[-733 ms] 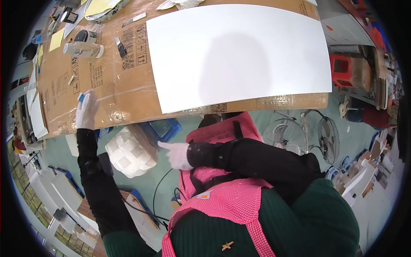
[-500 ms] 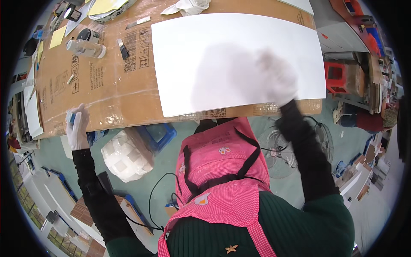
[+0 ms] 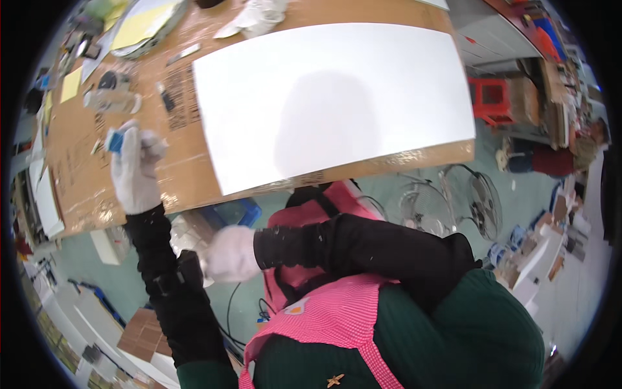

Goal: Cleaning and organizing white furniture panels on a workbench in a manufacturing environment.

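Observation:
My left hand (image 3: 136,165), in a white glove, is over the front left part of the cardboard-covered table, its fingers closed round a small blue object (image 3: 115,141) whose kind I cannot make out. My right hand (image 3: 230,254), also gloved in white, is below the table edge, close to my left forearm. It is blurred and its fingers are mostly hidden. A large white sheet (image 3: 414,84) lies flat on the table (image 3: 71,162), with a soft shadow on it. Near my left hand are a clear plastic bottle (image 3: 113,101) on its side and a small black tool (image 3: 166,97).
A white cloth (image 3: 259,18) and a roll with yellow paper (image 3: 146,29) are at the back. Below the table are a blue plastic stool (image 3: 236,214), a wrapped white bundle (image 3: 188,233) and a standing fan (image 3: 483,201). A red stool (image 3: 489,100) stands right; another person (image 3: 551,159) is beyond.
My right hand has left the white sheet and swung down and left across my body toward my left forearm. My left hand has moved inward over the table with the blue object. The view has shifted.

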Action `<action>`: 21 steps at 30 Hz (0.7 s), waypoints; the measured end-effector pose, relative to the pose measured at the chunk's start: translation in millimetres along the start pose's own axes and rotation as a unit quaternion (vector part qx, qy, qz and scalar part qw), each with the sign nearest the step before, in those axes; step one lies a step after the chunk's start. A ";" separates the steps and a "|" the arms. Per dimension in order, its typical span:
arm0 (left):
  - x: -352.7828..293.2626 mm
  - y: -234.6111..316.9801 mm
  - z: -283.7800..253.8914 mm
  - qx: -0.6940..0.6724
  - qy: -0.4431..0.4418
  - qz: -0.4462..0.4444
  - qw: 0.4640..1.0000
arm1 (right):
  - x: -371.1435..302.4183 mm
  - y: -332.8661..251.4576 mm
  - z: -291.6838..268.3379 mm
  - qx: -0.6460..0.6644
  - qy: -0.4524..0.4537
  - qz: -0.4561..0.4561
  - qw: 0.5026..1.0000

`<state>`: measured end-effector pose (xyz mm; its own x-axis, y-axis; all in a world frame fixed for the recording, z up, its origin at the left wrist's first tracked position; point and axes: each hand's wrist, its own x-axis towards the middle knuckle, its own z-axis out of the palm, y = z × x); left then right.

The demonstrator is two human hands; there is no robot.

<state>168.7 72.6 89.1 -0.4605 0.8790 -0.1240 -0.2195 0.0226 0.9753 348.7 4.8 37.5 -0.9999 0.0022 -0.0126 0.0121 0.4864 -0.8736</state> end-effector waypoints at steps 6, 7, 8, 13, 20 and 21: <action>-12.5 -26.8 74.7 0.040 0.031 0.047 0.998 | -140.0 74.6 -156.2 -0.170 0.052 0.405 0.897; -12.5 -36.9 85.8 0.035 0.020 0.048 0.998 | -216.0 110.7 -110.8 -0.350 0.359 0.287 0.816; -18.0 -54.0 81.0 0.085 0.046 0.052 0.994 | -267.9 121.6 -110.8 -0.395 0.370 0.347 0.766; -38.1 -87.0 117.5 0.116 0.081 -0.014 0.990 | -619.8 100.4 -87.2 -0.151 0.264 0.836 0.457; -26.0 -117.0 94.0 0.151 0.176 0.003 0.973 | -343.7 92.6 -176.1 -0.498 0.369 0.513 0.594; -21.3 -125.8 91.2 0.163 0.221 0.024 0.961 | -272.5 113.0 -159.6 -0.522 0.377 0.466 0.607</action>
<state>284.6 94.4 -14.3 -0.7995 0.5964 -0.0720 0.0597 0.1981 0.9784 621.8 198.6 20.0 -0.2830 0.9094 0.3047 0.9582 0.2544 0.1309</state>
